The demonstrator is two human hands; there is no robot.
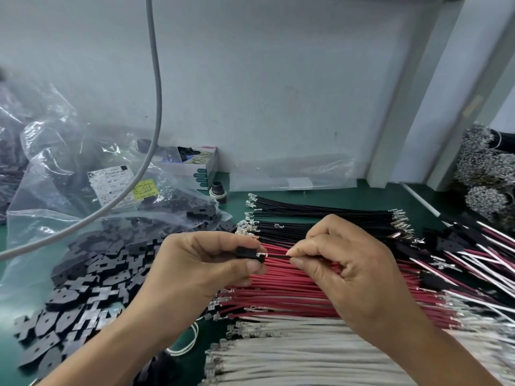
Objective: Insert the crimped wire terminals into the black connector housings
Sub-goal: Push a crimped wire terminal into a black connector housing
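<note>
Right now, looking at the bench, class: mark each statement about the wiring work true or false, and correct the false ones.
1. The left hand holds a black connector housing. True.
2. The right hand pinches a white wire. False: it pinches a black wire.
3. Red wires lie between black wires and white wires. True.
4. Loose housings lie piled at the right. False: at the left.

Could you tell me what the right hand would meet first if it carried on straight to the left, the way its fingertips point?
Most likely the black connector housing pinched in the left hand: the black wire held by the right hand already has its terminal at the housing's opening, though depth is hard to judge.
</note>
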